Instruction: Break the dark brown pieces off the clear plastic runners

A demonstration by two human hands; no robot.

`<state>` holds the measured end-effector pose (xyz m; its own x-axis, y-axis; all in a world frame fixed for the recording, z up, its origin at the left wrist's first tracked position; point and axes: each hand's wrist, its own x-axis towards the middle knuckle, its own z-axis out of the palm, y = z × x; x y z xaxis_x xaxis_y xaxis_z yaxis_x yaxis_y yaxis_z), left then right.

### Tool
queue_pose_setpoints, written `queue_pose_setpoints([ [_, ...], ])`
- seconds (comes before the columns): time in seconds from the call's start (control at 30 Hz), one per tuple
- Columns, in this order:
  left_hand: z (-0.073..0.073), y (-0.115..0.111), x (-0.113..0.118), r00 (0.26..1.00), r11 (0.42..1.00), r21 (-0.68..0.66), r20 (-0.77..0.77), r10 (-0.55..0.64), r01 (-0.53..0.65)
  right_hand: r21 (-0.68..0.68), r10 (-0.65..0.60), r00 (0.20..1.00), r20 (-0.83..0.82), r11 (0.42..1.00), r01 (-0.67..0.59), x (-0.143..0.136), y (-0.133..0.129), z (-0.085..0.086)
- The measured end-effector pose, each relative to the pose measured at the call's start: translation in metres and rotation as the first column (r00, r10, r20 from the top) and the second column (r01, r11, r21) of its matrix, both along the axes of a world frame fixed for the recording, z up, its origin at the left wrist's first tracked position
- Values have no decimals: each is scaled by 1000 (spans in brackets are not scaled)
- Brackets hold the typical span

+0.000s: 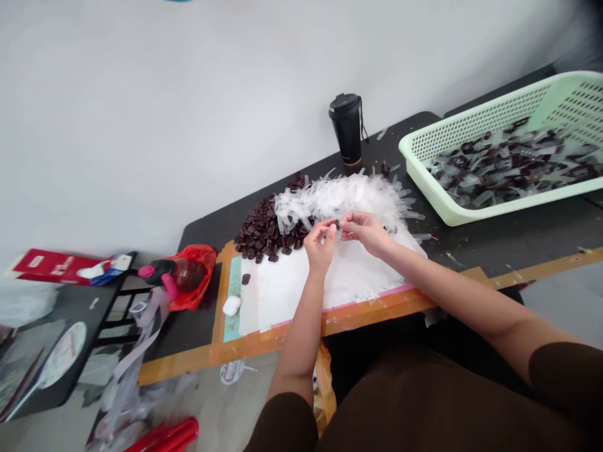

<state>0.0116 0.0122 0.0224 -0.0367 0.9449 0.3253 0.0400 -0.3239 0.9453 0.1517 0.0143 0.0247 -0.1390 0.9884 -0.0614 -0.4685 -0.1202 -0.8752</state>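
Above the white sheet (282,295) on the table, my two hands meet at the fingertips. A small dark brown piece (336,223) is pinched between them; its exact kind is too small to make out. My left hand (320,243) is closed on its left side, thumb against fingers. From the right, my right hand (363,232) pinches at the same piece. Behind my left hand lies a heap of similar flat, dark brown pieces (264,229). A pile of whitish translucent strips (348,196) spreads just beyond my fingers.
A pale green basket (426,188) at right holds dark pieces with translucent strips. Behind the strips stands a black tumbler (347,132). A white case (231,306) rests near the left edge, with a red bag (211,254) and bottle (188,275) farther left.
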Motion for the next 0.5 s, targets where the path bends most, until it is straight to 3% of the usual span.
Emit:
queue_pose_setpoints([
  [0.1,-3,4,-2,997,997,-83,72,5,1,64,-20,994,110,998,13,-1,-2,4],
  [0.23,-7,8,-3,974,976,-183,216,-73,114,98,-86,979,183,993,68,-4,-3,4],
  [0.37,-8,8,-1,966,973,-185,239,-94,140,116,-132,961,242,988,106,-5,-3,2],
  [0.5,-10,8,0,965,977,-162,242,-98,140,227,-182,925,334,968,108,-4,-3,1],
])
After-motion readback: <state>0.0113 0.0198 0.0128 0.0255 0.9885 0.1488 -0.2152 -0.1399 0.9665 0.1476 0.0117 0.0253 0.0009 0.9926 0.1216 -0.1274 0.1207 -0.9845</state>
